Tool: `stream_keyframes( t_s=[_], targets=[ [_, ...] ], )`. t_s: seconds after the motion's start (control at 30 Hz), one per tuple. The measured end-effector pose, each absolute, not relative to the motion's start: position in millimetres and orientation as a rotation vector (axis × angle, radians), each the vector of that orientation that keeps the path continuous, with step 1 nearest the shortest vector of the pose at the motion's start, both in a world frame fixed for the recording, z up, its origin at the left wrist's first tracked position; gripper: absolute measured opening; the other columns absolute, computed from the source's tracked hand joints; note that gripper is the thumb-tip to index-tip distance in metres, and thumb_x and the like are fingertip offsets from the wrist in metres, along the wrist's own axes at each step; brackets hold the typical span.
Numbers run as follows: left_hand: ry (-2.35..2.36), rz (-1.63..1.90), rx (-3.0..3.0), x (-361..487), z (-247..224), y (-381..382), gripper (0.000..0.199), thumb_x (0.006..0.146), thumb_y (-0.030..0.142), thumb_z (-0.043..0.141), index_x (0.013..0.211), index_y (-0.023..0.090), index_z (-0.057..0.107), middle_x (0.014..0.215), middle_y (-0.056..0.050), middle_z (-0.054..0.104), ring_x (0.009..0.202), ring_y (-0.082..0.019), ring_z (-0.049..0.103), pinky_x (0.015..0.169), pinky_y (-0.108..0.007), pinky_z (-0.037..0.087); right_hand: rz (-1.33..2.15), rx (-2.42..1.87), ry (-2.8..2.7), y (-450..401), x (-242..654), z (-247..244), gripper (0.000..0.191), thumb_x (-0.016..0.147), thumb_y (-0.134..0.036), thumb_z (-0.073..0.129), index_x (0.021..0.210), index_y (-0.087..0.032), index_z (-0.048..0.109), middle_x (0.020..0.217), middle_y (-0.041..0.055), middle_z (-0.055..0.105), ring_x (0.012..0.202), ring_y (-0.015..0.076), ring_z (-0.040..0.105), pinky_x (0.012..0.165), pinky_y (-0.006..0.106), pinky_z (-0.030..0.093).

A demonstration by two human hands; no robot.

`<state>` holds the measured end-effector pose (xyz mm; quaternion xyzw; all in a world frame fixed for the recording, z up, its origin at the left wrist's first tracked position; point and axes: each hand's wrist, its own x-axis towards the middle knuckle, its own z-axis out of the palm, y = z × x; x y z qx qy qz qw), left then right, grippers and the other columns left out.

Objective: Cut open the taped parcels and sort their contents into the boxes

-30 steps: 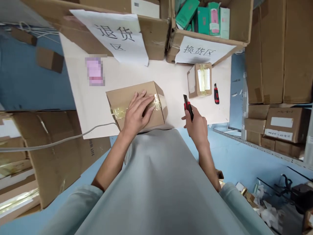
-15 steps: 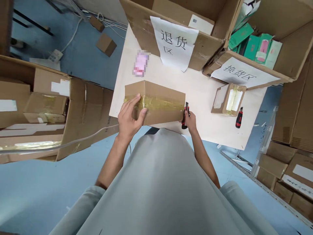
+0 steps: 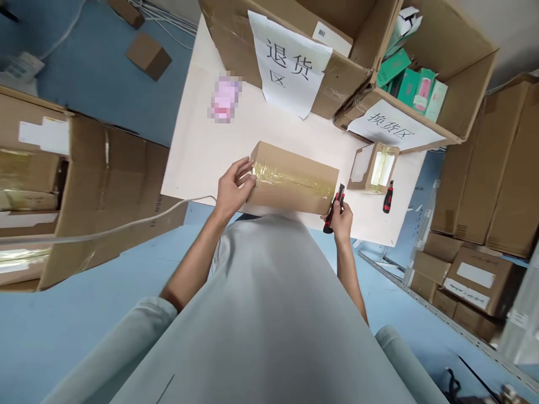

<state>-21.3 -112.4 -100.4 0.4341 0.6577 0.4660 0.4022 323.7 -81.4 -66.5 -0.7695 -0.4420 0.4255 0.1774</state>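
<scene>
A long cardboard box (image 3: 295, 179) with shiny yellowish tape along its upper side lies at the near edge of the white table (image 3: 197, 129). My left hand (image 3: 234, 188) rests against the box's left end, fingers bent and apart, thumb on the taped part. At the box's right end, my right hand (image 3: 342, 221) is wrapped round a red and black box cutter (image 3: 334, 210), its tip pointing away from me. Whether the blade is out is too small to tell.
Two open cartons with paper signs (image 3: 290, 62) (image 3: 393, 126) stand at the table's back. On the right are a small taped box (image 3: 373, 167) and a second cutter (image 3: 388, 197). A blurred pink item (image 3: 225, 98) lies back left. A cable (image 3: 181, 205) crosses on the left.
The view has shifted. The long box has moved right and turned slightly, and my left hand has slid from its top to its left end. My right hand still holds the cutter.
</scene>
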Motion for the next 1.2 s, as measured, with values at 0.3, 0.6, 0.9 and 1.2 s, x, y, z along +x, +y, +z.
stream_keyframes(
  t_s=[0.3,0.6,0.9,1.2],
  targets=[
    [1.468,1.112,1.047,1,-146,-107,0.060,0.097,0.056,0.076,0.146,0.024,0.066,0.159,-0.019,0.067,0.147,-0.034,0.068,0.118,-0.056,0.063,0.777,-2.373,-1.715,-94,333,-33,0.048,0.117,-0.052,0.039,0.134,-0.018,0.067,0.090,0.0095,0.086,0.080,0.0264,0.081,0.080,0.032,0.058],
    [1.325,1.097,0.955,-11,-153,-108,0.056,0.092,0.057,0.085,0.137,0.024,0.078,0.160,-0.016,0.061,0.150,-0.036,0.064,0.123,-0.055,0.060,0.765,-1.758,-2.956,-56,230,7,0.052,0.124,-0.044,0.034,0.169,-0.031,0.058,0.148,0.0097,0.079,0.121,0.0306,0.078,0.093,0.034,0.057],
    [1.301,1.141,0.948,-7,-155,-107,0.065,0.091,0.072,0.085,0.136,0.026,0.079,0.160,-0.015,0.063,0.155,-0.037,0.059,0.120,-0.052,0.063,0.534,-1.571,-3.486,-24,179,12,0.057,0.126,-0.049,0.024,0.176,-0.029,0.046,0.137,0.0158,0.079,0.115,0.0324,0.078,0.085,0.033,0.046],
    [1.295,1.148,0.937,-8,-159,-107,0.061,0.092,0.066,0.087,0.136,0.025,0.080,0.160,-0.016,0.064,0.155,-0.039,0.059,0.121,-0.055,0.062,0.558,-1.477,-3.560,-14,165,18,0.054,0.126,-0.043,0.025,0.170,-0.025,0.049,0.134,0.0178,0.080,0.115,0.0323,0.077,0.090,0.036,0.047]
  ],
)
